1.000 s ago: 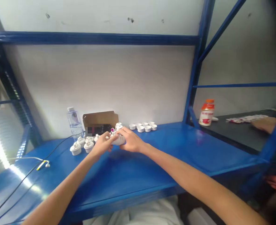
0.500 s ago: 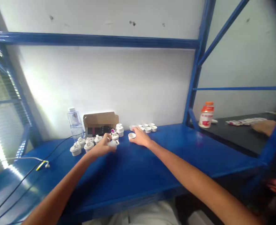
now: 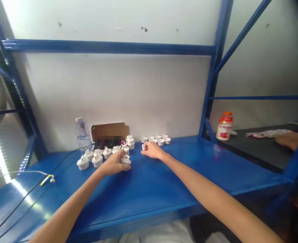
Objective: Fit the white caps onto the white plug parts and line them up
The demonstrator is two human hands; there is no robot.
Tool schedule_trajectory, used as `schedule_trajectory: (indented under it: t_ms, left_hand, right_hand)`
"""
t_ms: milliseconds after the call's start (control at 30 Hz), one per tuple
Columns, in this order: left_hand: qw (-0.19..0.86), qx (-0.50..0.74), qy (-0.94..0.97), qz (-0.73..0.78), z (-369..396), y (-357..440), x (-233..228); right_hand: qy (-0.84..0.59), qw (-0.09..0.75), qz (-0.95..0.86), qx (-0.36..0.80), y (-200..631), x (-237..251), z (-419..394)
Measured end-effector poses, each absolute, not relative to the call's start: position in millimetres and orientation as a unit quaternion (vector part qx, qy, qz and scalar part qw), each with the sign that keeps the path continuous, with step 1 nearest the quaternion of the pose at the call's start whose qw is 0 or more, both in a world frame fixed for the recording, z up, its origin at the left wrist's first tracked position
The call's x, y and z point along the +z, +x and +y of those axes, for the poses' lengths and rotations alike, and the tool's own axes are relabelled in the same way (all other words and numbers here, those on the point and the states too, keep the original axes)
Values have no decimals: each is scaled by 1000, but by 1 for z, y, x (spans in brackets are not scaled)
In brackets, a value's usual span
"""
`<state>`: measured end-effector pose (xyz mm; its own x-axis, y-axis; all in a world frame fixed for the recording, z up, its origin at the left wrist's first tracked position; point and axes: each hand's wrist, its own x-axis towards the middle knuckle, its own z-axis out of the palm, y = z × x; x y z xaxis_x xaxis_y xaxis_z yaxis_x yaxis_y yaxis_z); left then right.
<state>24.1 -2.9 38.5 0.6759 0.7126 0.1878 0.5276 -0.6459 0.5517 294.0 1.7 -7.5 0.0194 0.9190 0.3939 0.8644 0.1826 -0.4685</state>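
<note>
My left hand [image 3: 115, 164] is closed on a white plastic fitting [image 3: 125, 159] with small dark holes in its face, held just above the table. To the right, my right hand [image 3: 152, 150] has its fingers curled round a small white cup [image 3: 143, 147], of which only an edge shows. Several white lidded pots [image 3: 83, 163] with knobbed tops stand left of and behind my left hand. Behind my right hand, several white open cups [image 3: 160, 142] are set in rows near the wall.
An open cardboard box [image 3: 110, 130] and a clear bottle [image 3: 83, 136] stand at the back of the blue table [image 3: 164, 182]. Cables [image 3: 30, 189] cross its left side. Beyond the blue frame post [image 3: 209, 81] are an orange-capped bottle [image 3: 225, 126] and another person's hand [image 3: 288, 140].
My left hand has shifted slightly right and turned the fitting so its holes show. My right hand's fingers have curled in, and the cup beside them is now mostly covered.
</note>
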Motion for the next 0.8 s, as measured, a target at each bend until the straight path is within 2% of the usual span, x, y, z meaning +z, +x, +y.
schedule_trajectory:
  t_ms: [233, 500, 800]
  left_hand:
    - [115, 171, 909, 361, -6, 19, 46]
    - [126, 216, 909, 334, 2, 10, 58]
    - [97, 223, 896, 372, 6, 4, 67]
  right_hand:
    - [-636, 317, -702, 38, 294, -17, 4]
    - [-635, 314, -703, 56, 293, -22, 5]
    - [-631, 312, -708, 68, 294, -24, 4]
